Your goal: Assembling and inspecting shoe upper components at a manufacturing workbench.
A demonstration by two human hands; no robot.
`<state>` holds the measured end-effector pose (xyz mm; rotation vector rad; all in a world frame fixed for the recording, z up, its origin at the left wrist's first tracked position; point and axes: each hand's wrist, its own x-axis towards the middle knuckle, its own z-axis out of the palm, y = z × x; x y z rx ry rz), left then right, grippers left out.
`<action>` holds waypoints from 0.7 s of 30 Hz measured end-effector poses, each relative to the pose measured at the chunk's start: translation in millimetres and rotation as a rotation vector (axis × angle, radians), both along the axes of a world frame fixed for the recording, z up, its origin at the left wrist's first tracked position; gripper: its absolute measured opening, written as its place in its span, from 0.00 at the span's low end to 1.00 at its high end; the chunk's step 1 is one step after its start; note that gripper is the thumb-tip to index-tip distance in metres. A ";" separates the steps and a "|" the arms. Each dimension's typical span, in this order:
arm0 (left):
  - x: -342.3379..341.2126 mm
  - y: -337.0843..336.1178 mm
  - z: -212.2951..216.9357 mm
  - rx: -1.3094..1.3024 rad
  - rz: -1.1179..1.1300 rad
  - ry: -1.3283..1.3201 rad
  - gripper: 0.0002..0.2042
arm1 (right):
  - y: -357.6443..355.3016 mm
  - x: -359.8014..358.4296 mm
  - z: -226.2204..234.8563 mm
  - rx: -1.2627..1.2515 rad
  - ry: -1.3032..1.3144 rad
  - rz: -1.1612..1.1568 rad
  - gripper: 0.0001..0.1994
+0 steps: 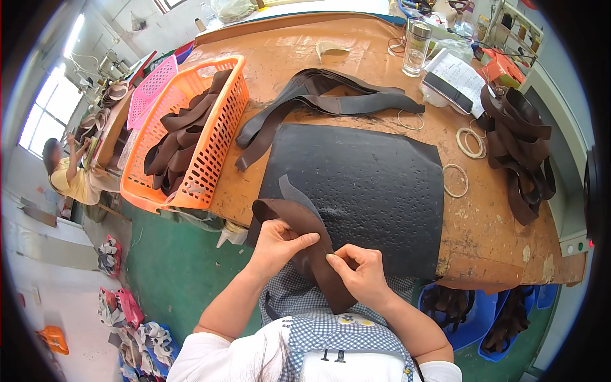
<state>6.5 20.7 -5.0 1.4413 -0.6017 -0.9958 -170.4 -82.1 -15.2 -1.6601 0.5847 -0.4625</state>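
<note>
Both left hand point(278, 247) and right hand point(359, 266) pinch the brown strip point(332, 286), fingers closed, over the near edge of the black mat point(388, 204); light, even tension should help avoid twisting.

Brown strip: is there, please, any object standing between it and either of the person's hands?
Nothing visible stands between them. The left hand and the right hand both pinch the brown strip directly. The black mat lies beyond, not between.
</note>
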 end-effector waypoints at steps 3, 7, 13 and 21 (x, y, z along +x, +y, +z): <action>-2.1 0.9 2.6 0.044 0.007 -0.015 0.09 | -0.2 -1.7 -2.1 0.039 0.012 0.012 0.08; -5.2 1.4 1.4 -0.005 0.042 -0.016 0.08 | -1.3 -0.7 -0.8 0.134 0.008 0.011 0.08; -16.2 1.6 3.7 -0.026 0.062 -0.035 0.07 | -9.8 10.1 8.0 0.148 -0.029 -0.047 0.08; -3.6 2.4 8.3 -0.073 0.073 -0.056 0.10 | -6.5 5.8 7.1 0.099 -0.042 -0.056 0.06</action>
